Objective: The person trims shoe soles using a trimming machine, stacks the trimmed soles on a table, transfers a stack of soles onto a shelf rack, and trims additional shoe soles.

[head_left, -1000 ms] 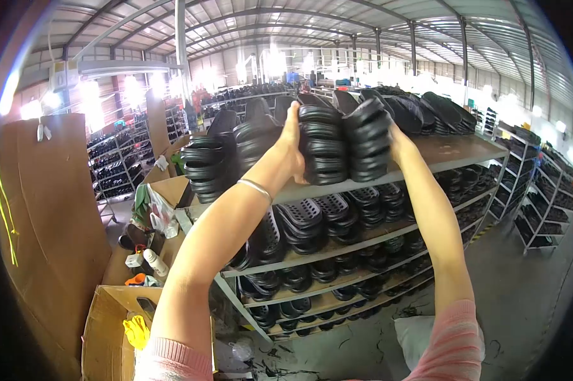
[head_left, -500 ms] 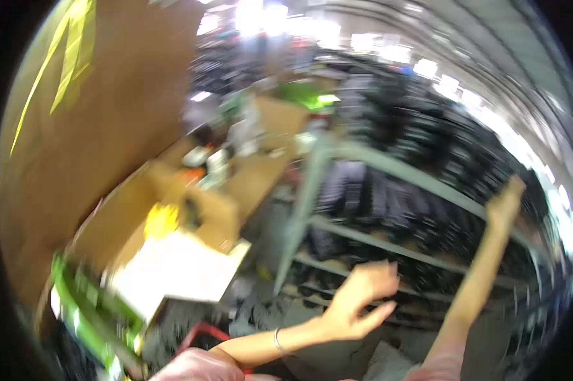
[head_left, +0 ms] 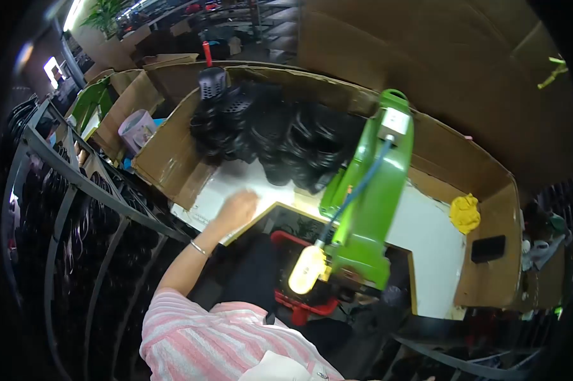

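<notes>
My left hand (head_left: 239, 208), with a bracelet at the wrist, is over the left part of the white tabletop (head_left: 429, 219). It is smeared by motion, and its fingers do not show clearly. Nearest to it lies a heap of black, shoe-like pieces (head_left: 261, 124), with a gap between. Right of the heap stands a green machine (head_left: 378, 190) with a long arm. A blue cable (head_left: 362, 187) runs along it to a bright yellow lamp (head_left: 308, 270). My right hand is out of sight.
Cardboard walls (head_left: 451, 143) ring the table. At the right lie a yellow cloth (head_left: 465, 214) and a black phone-like object (head_left: 488, 249). A metal rack (head_left: 118, 206) with black items stands close on the left. Below the machine is a red stool (head_left: 305, 305).
My view has swung from the racks on the right round to face the table and green machine. My right hand has left the view; my left is now over the tabletop.
</notes>
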Tool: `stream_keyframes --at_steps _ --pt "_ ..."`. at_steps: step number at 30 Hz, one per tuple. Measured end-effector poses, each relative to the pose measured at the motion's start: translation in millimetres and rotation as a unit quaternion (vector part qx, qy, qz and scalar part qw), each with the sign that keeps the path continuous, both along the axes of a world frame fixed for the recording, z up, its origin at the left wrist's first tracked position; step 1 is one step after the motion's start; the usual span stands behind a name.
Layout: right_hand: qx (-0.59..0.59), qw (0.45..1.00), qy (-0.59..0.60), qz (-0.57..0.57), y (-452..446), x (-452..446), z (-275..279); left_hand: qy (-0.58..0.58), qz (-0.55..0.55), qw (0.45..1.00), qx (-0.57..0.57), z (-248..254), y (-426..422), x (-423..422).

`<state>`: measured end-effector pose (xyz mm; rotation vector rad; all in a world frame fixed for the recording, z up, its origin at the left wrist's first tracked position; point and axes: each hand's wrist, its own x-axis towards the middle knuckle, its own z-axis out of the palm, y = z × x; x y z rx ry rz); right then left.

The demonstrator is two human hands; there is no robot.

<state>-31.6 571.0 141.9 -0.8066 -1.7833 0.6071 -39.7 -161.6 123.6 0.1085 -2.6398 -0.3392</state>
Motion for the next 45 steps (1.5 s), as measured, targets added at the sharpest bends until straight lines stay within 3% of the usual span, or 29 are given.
stream_keyframes --at_steps 2,3,4,5,7,9,11,12,13,16,18,19,20,22,25,26,28,32,33,34,37,40,43,45 --pt "-0.139 0.99 -0.03 0.027 -64.3 -34.9 -61.2 0.136 0.051 0.989 -0.018 69.7 -17.0 -27.9" --pt "-0.18 0.98 -0.04 0.078 -55.1 -57.9 -119.5 0.184 0.056 0.98 -0.056 87.5 -23.4 -42.2" --pt "-0.219 0.966 -0.049 0.126 -71.4 -70.2 -129.4 0.17 0.06 0.974 -0.134 99.6 -29.6 -53.2" --pt "-0.329 0.927 -0.03 0.178 -94.0 -77.5 -143.3 0.187 0.061 0.964 -0.18 93.3 -39.0 -69.9" --pt "-0.384 0.887 -0.019 0.255 -154.6 -99.9 -158.0 0.138 0.046 0.951 -0.273 77.9 -59.7 -93.8" --pt "-0.458 0.826 0.013 0.327 -212.8 -104.8 -172.2 0.105 0.001 0.967 -0.23 61.9 -79.9 -100.1" --pt "-0.548 0.76 -0.004 0.348 -260.7 -106.0 -180.3 0.12 -0.014 0.97 -0.213 93.0 -66.4 -73.3" --pt "-0.58 0.734 -0.02 0.351 -284.0 -101.2 -176.8 0.173 -0.047 0.971 -0.159 99.5 -51.1 -39.1" --pt "-0.622 0.674 -0.004 0.399 -296.6 -92.4 -179.8 0.22 -0.08 0.967 -0.1 98.1 -35.5 -1.6" --pt "-0.543 0.649 -0.068 0.529 -369.2 -64.6 -164.3 0.315 -0.028 0.948 0.031 73.8 5.3 103.7" --pt "-0.534 0.547 -0.117 0.634 -411.4 -32.9 -144.0 0.283 -0.025 0.949 0.135 47.1 32.6 151.7" --pt "-0.597 0.441 -0.091 0.664 -425.0 -16.4 -134.7 0.254 -0.037 0.934 0.248 30.7 46.4 165.6" --pt "-0.608 0.37 -0.07 0.699 -435.5 -0.6 -128.1 0.226 -0.055 0.917 0.325 6.0 56.2 172.8" --pt "-0.628 0.322 -0.024 0.708 -437.9 10.5 -123.4 0.169 -0.061 0.827 0.534 -23.9 89.0 171.5" --pt "-0.571 0.437 0.076 0.691 -407.9 0.0 -105.3 0.125 -0.147 0.718 0.669 -62.8 120.0 150.6" --pt "-0.534 0.501 0.104 0.673 -398.2 -4.1 -92.1 0.09 -0.141 0.698 0.696 -62.4 130.5 140.8" --pt "-0.442 0.582 0.123 0.671 -363.4 -13.3 -88.2 0.039 -0.129 0.696 0.705 -57.0 152.8 113.3" --pt "-0.368 0.68 0.137 0.619 -316.9 -29.6 -78.8 0.051 -0.17 0.8 0.573 -39.0 189.9 53.9" --pt "-0.338 0.703 0.129 0.612 -309.0 -35.9 -77.4 0.061 -0.174 0.772 0.609 -39.3 200.3 39.9" --pt "-0.347 0.704 0.141 0.604 -306.8 -40.5 -69.7 0.096 -0.192 0.773 0.598 -30.5 208.3 27.8" --pt "-0.343 0.714 0.133 0.596 -302.5 -56.5 -68.0 0.043 -0.214 0.721 0.657 -39.8 210.3 12.4" --pt "-0.313 0.719 0.111 0.61 -305.5 -66.5 -73.7 0.084 -0.209 0.744 0.629 -37.6 204.9 12.3" --pt "-0.313 0.723 0.112 0.606 -313.9 -64.0 -76.5 0.139 -0.187 0.841 0.489 -27.7 195.9 15.8" --pt "-0.334 0.718 0.107 0.601 -319.6 -60.1 -76.7 0.124 -0.187 0.827 0.516 -38.3 188.7 19.0"
